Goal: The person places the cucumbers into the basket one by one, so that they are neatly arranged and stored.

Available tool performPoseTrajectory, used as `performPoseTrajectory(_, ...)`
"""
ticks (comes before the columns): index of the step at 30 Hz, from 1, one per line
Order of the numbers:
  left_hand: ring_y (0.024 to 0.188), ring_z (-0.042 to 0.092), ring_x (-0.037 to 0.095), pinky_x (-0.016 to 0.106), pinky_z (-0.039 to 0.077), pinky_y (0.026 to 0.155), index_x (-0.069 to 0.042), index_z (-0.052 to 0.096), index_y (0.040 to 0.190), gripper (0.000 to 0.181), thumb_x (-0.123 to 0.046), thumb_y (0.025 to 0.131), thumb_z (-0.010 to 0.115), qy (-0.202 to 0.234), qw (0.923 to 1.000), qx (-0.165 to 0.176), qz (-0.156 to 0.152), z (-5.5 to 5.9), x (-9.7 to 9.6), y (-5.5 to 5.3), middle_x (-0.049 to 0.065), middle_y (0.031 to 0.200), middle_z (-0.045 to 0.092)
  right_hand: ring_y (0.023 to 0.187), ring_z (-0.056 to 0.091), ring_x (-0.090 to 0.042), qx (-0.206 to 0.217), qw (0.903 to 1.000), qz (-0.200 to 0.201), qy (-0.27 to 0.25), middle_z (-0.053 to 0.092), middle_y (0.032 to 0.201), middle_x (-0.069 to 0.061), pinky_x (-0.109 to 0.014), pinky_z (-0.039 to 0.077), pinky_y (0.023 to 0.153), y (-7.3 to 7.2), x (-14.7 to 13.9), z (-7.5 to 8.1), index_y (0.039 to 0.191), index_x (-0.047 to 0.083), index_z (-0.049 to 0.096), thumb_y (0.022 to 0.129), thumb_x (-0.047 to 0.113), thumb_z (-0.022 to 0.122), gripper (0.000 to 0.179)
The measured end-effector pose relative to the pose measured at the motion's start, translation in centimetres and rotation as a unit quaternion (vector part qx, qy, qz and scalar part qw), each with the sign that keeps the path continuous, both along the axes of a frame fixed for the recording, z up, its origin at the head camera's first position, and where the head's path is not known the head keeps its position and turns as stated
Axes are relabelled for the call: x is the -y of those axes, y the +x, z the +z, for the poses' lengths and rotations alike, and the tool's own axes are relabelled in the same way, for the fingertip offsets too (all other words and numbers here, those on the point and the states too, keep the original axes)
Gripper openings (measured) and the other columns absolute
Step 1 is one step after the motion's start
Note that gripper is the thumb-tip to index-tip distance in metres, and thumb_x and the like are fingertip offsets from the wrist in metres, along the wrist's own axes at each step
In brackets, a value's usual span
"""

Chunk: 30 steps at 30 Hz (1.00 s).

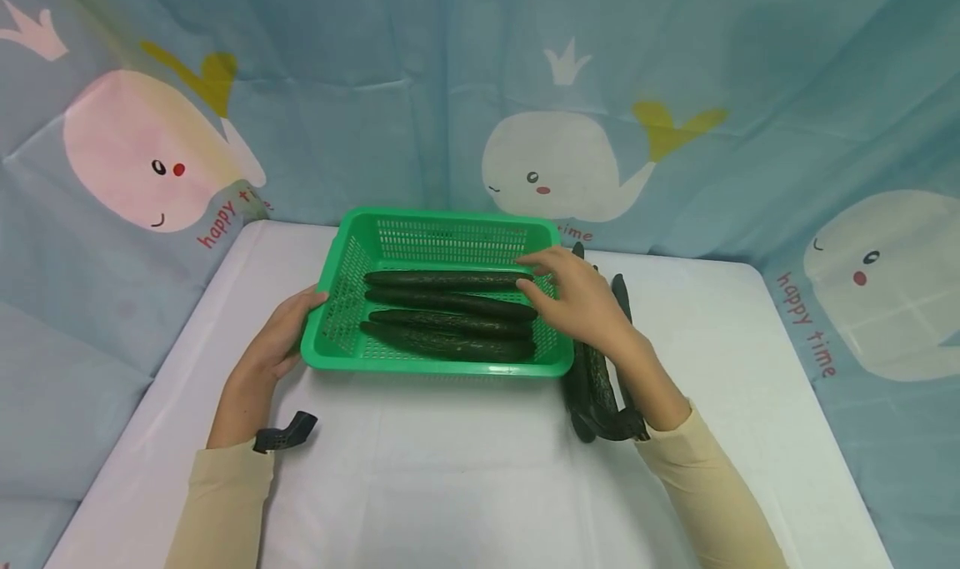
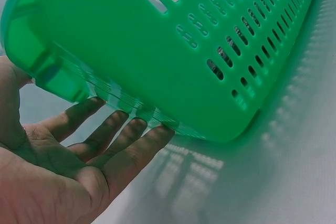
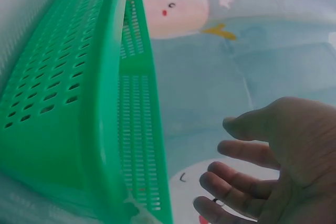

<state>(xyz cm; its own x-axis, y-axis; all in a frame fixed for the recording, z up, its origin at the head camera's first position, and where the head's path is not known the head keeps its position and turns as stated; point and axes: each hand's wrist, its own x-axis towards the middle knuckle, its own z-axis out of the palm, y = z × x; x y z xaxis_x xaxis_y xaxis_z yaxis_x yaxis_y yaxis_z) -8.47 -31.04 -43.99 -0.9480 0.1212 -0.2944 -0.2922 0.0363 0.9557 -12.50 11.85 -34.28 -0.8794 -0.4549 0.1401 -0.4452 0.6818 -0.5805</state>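
Gripping a green basket [image 1: 435, 368] with left fingers [image 2: 137, 153], right fingers [image 3: 249, 152] spread wide above its cucumbers [image 1: 450, 280].

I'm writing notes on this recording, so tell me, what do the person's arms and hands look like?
The left sleeve and right sleeve are plain pale beige, with no markings visible. A black, bent attachment sits near each cuff, one on the left and one on the right. The left hand and right hand wear no gloves. No cables show.

Plain beige sleeves [image 1: 225, 498], dark curved wrist mounts [image 1: 298, 428], bare hands [image 1: 276, 336]
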Motion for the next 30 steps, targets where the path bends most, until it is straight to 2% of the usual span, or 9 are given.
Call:
performPoseTrajectory(4,0.107,0.073,0.000,0.020,0.063,0.091,0.000,0.008,0.169,0.075,-0.040,0.115,0.041,0.006,1.0000,-0.001,-0.003,0.1,0.0,0.0,-0.011,0.124,0.064,0.121,0.070,-0.033,0.006,0.9997,-0.003,-0.025,0.067,0.133,-0.011,-0.052,0.062,0.099,0.4,-0.8,-0.3,0.138,0.011,0.068,0.105,0.028,0.068,0.037)
performPoseTrajectory(12,0.107,0.073,0.001,0.020,0.064,0.090,0.001,0.008,0.169,0.077,-0.042,0.114,0.042,0.017,0.9998,-0.007,-0.010,-0.1,0.0,-0.1,-0.009,0.124,0.065,0.122,0.068,-0.037,0.014,0.9976,-0.020,-0.065,0.064,0.138,-0.015,-0.055,0.061,0.100,1.1,-2.5,-1.0,0.142,0.008,0.065,0.106,0.025,0.067,0.040)
performPoseTrajectory(19,0.108,0.071,-0.002,0.019,0.063,0.091,0.000,0.008,0.169,0.077,-0.042,0.114,0.041,0.004,1.0000,0.005,-0.001,-0.3,0.1,0.5,-0.012,0.124,0.063,0.121,0.069,-0.036,0.021,0.9962,-0.042,-0.073,0.064,0.140,-0.016,-0.052,0.063,0.100,1.8,-3.6,-1.8,0.143,0.006,0.063,0.106,0.025,0.067,0.042)
performPoseTrajectory(30,0.108,0.072,0.000,0.020,0.063,0.091,0.001,0.009,0.169,0.076,-0.041,0.114,0.040,0.005,1.0000,-0.005,-0.004,-0.1,0.1,0.2,-0.012,0.123,0.065,0.124,0.066,-0.036,0.030,0.9940,-0.065,-0.082,0.063,0.139,-0.017,-0.055,0.060,0.103,2.1,-5.4,-3.1,0.142,0.005,0.063,0.106,0.025,0.067,0.042)
